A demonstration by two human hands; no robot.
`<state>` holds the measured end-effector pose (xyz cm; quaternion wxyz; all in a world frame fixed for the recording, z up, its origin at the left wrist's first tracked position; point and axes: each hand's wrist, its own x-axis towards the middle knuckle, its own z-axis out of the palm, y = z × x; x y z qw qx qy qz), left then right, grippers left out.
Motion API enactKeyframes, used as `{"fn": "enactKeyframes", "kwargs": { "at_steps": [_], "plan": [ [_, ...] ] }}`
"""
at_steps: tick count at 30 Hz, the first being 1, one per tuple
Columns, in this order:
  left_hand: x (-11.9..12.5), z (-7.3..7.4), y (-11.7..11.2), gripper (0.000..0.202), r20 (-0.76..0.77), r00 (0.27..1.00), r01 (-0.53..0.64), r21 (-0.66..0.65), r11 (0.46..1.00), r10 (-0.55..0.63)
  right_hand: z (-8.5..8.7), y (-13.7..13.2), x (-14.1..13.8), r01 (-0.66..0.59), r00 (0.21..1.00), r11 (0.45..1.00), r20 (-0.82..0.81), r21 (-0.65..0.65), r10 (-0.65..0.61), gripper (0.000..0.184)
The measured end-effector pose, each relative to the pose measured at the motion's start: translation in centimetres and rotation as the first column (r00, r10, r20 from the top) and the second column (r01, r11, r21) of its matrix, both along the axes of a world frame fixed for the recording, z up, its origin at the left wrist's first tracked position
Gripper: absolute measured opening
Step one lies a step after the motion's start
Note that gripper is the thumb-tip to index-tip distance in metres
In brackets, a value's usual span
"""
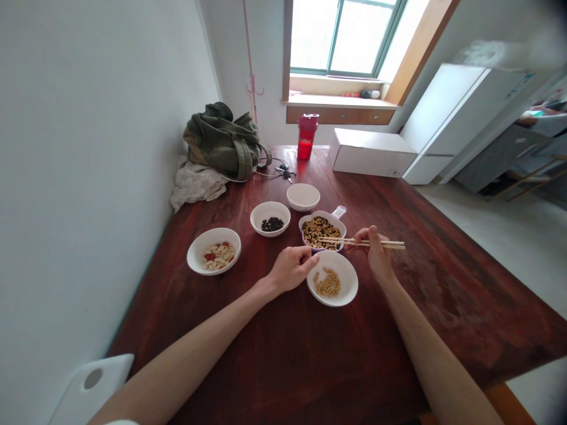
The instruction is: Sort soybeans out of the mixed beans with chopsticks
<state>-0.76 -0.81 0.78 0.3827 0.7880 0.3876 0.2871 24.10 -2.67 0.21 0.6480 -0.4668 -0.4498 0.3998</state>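
My right hand (375, 252) is closed around a pair of wooden chopsticks (392, 244). Their tips rest among the mixed yellow and black beans (319, 229) in a purple-rimmed dish with a short handle (339, 211). My left hand (290, 268) grips the left rim of a white bowl (349, 290), thumb over the edge. Inside that bowl lie yellow soybeans (328, 284). Beyond my left hand stand a white bowl (257, 219) of black beans (272, 224) and another bowl (193, 254) of pale, flat pieces with some reddish ones (218, 255).
Another white bowl (303, 196) sits behind the dish on the dark red table (283, 366). At the far side are a green bag (221, 141), a cloth (197, 183), keys (286, 172), a red shaker bottle (306, 137) and a white box (374, 153). A wall (88, 177) borders the left.
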Motion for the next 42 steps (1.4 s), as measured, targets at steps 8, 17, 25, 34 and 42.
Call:
{"fn": "enactKeyframes", "kwargs": {
  "at_steps": [8, 17, 25, 34, 42],
  "plan": [
    [0.0, 0.0, 0.0, 0.044, 0.014, 1.000, 0.002, -0.003, 1.000, -0.002, -0.2, 0.1, 0.3, 0.023, 1.000, 1.000, 0.003, -0.008, -0.023, 0.056],
    [0.0, -0.1, 0.0, 0.044, -0.002, 1.000, -0.001, 0.004, 1.000, 0.001, 0.0, 0.4, 0.7, 0.039, 0.994, 0.999, -0.105, 0.029, -0.036, 0.052],
    [0.0, 0.2, 0.0, 0.044, 0.004, 1.000, -0.001, -0.002, 1.000, 0.001, 1.9, -0.1, 1.9, -0.051, 0.961, 0.998, -0.271, 0.044, 0.062, 0.055],
    [0.0, 0.2, 0.0, 0.044, 0.005, 1.000, 0.000, -0.013, 1.000, 0.000, 3.0, -0.9, 1.8, -0.155, 0.969, 0.988, -0.193, 0.010, 0.154, 0.061],
    [0.0, 0.1, 0.0, 0.044, 0.009, 1.000, 0.006, -0.009, 1.000, -0.006, 1.9, -0.1, 2.3, -0.001, 0.971, 0.999, -0.240, 0.054, 0.014, 0.059]
  ]
}}
